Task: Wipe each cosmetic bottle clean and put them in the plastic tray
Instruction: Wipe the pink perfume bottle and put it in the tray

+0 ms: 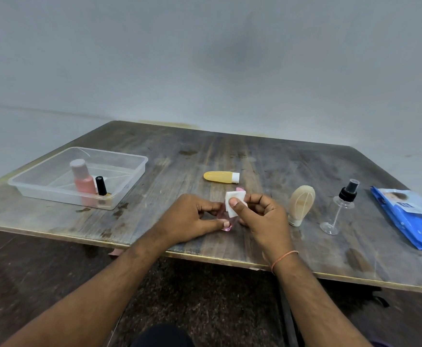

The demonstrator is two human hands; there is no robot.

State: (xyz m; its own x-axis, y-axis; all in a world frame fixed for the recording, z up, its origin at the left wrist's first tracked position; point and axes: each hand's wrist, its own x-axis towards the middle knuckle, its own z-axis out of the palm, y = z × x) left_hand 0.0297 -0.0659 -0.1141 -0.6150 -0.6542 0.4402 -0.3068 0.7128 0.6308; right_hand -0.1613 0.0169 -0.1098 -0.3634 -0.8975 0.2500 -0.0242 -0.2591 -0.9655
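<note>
My left hand (192, 219) grips a small clear pink bottle (226, 222) over the near middle of the table. My right hand (262, 216) presses a white wipe pad (235, 202) against that bottle with the thumb. Most of the pink bottle is hidden by my fingers and the pad. The clear plastic tray (129, 176) stands at the left and holds a peach-pink bottle (83, 181) with a grey cap and a small black-capped bottle (101, 186), both upright. A yellow bottle (221, 177) lies on its side behind my hands.
A beige tube (301, 205) stands on its cap right of my right hand. A clear spray bottle (340, 209) with a black pump leans beside it. A blue pack of wipes (410, 219) lies at the far right. The table's front edge (204, 255) runs under my wrists.
</note>
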